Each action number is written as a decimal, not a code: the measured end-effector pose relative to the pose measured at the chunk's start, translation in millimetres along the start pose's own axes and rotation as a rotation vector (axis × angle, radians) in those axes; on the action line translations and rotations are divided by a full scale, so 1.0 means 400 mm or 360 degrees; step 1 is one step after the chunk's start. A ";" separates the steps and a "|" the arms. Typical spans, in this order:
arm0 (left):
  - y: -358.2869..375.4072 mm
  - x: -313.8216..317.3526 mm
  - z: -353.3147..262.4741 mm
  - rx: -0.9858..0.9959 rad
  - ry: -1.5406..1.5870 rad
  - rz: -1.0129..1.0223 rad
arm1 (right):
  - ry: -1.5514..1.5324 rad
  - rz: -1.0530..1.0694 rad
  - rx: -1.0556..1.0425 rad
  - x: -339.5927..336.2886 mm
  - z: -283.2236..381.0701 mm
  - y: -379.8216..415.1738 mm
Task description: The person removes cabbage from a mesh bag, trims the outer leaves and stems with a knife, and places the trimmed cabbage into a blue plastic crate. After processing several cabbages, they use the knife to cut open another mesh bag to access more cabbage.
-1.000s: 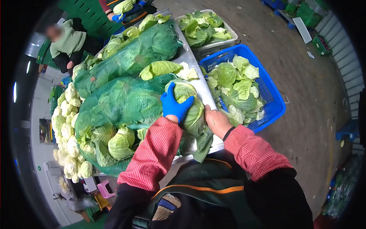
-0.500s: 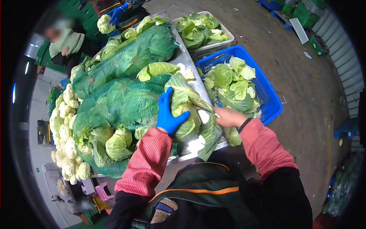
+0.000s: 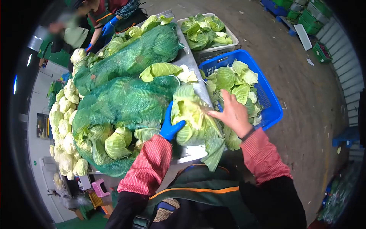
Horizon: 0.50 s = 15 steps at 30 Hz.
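A cabbage (image 3: 190,118) with loose outer leaves sits at the table's near right edge, its pale cut side up. Around its left side is my left hand (image 3: 170,124), in a blue glove, gripping it. My bare right hand (image 3: 234,114) is at the cabbage's right side, fingers spread, thumb near the pale part; whether the thumb touches is unclear. No knife can be made out in it. One large leaf (image 3: 214,150) hangs over the table edge. Behind the cabbage lie a loose leaf (image 3: 160,71) and white scraps (image 3: 187,75).
Green net sacks of cabbages (image 3: 122,101) cover much of the metal table (image 3: 190,61). Trimmed cabbages (image 3: 65,129) are piled left. A blue crate (image 3: 271,103) and a pale crate (image 3: 213,51), both with leaves, stand right. Two people are at the back left, one with a blue-gloved hand (image 3: 110,26).
My right hand has opened from its closed grip on a knife handle. The cabbage has turned, showing its pale side. The co-worker's gloved hand has moved, and a trimmed cabbage now lies on the left pile.
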<state>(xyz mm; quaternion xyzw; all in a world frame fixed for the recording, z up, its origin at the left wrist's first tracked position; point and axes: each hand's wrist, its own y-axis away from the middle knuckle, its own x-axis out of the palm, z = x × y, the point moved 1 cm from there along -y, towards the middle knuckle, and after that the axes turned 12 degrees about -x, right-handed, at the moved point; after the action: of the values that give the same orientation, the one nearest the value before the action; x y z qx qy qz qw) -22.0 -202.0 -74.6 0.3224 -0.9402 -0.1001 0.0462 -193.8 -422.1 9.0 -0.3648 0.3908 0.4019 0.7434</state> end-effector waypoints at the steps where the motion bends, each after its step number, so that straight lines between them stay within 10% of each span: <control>1: 0.002 0.011 0.040 -0.0139 0.0104 0.0010 | -0.0038 -0.0064 -0.0053 0.041 -0.032 -0.005; 7: -0.007 0.053 0.100 -0.0553 0.0302 0.0124 | -0.0169 0.0322 -0.0150 -0.033 0.064 0.008; 15: -0.102 0.074 0.160 -0.0215 -0.0339 -0.0213 | 0.0279 0.0125 -0.0212 -0.025 0.063 0.038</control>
<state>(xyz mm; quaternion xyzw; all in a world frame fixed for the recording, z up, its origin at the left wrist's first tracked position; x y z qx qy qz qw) -30.8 -241.6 -145.2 0.3681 -0.9072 -0.1998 -0.0389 -203.5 -397.3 25.1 -0.4315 0.4408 0.4223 0.6642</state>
